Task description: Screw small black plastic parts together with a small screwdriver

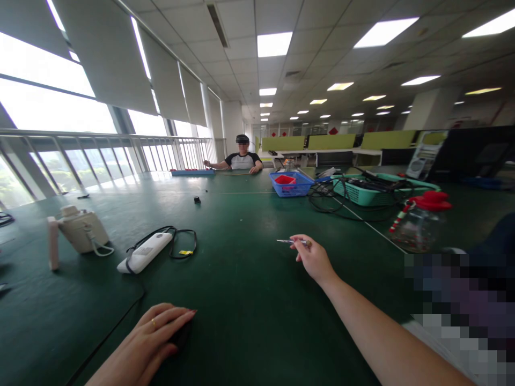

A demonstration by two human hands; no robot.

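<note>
My right hand is above the green tabletop, right of the middle. Its fingers pinch a slim screwdriver, its thin metal tip pointing left and its brownish end showing behind the fingers. At the lower left, my left hand stays low over the table with its fingers stretched out and a ring on one. A dark patch shows under its fingers and thumb; whether it is an object or shadow I cannot tell. Beyond this hand lies a white power strip with a black cord.
A beige bottle stands at left. A small black piece lies farther back. To the right are a blue basket, a green basket of cables and a red-lidded jar. Another person sits at the far end.
</note>
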